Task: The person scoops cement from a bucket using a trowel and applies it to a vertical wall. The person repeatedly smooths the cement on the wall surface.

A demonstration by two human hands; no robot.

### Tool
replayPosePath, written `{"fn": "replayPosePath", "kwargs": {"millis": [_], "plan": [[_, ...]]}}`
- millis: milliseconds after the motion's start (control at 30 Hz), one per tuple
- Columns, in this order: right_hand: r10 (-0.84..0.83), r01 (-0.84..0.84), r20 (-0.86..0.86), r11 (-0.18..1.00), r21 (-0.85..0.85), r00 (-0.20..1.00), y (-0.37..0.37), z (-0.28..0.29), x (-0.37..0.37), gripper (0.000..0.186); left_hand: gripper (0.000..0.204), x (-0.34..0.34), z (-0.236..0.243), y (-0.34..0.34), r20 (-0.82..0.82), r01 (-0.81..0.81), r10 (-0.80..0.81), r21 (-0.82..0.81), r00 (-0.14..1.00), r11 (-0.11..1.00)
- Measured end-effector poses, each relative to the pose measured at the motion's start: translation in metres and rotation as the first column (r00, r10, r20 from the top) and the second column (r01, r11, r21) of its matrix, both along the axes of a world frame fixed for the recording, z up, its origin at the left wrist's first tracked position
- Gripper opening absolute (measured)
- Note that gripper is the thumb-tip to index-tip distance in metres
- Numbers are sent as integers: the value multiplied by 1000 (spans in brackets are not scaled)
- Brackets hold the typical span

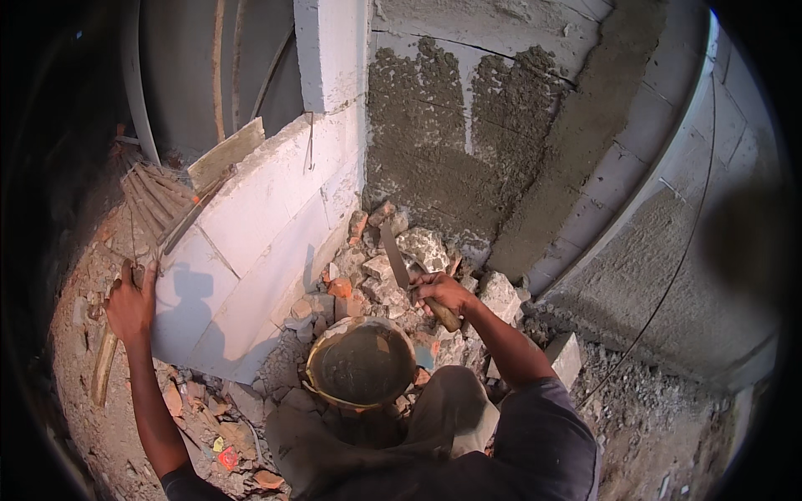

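Note:
My right hand grips the wooden handle of a trowel. Its long metal blade points up and away from me, over broken rubble near the foot of the wall. Just below it, between my knees, stands a bucket with grey wet mortar in it. My left hand is at the near end of a low white block wall, fingers stretched and apart, holding nothing. Beyond the trowel, the back wall carries rough dark mortar patches and a smoother vertical mortar strip.
Broken bricks and stone chunks fill the corner and surround the bucket. A wooden stick lies below my left hand. Behind the low wall are a board and bundled sticks. A thin cable hangs along the right wall.

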State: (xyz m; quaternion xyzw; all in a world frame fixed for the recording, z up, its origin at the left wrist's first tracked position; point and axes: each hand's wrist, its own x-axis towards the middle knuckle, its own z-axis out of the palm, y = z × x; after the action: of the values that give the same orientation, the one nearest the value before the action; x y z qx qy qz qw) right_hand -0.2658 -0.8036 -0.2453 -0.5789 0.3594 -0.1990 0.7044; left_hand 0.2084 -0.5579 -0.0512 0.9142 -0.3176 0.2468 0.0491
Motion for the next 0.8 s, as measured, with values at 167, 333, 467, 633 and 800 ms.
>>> {"fn": "replayPosePath", "kwargs": {"millis": [167, 333, 467, 633, 800], "plan": [[238, -851, -844, 358, -385, 482, 56, -54, 27, 27, 75, 0, -2, -7, -49, -21, 22, 13, 999, 1000], [-15, -862, -897, 269, -430, 442, 83, -111, 66, 18, 76, -3, 0, -6, -48, -29, 30, 25, 998, 999], [139, -860, -879, 324, -394, 455, 97, -184, 99, 19, 74, 8, -2, 1, -32, -23, 23, 12, 999, 1000], [301, -918, -905, 350, -187, 299, 75, -160, 59, 23, 74, 5, -3, -3, -8, -10, 10, 16, 1000, 1000], [294, -858, -851, 423, -293, 435, 71, -92, 26, 32, 75, 1, 0, 1, -17, -9, 9, 10, 1000, 1000]]}}
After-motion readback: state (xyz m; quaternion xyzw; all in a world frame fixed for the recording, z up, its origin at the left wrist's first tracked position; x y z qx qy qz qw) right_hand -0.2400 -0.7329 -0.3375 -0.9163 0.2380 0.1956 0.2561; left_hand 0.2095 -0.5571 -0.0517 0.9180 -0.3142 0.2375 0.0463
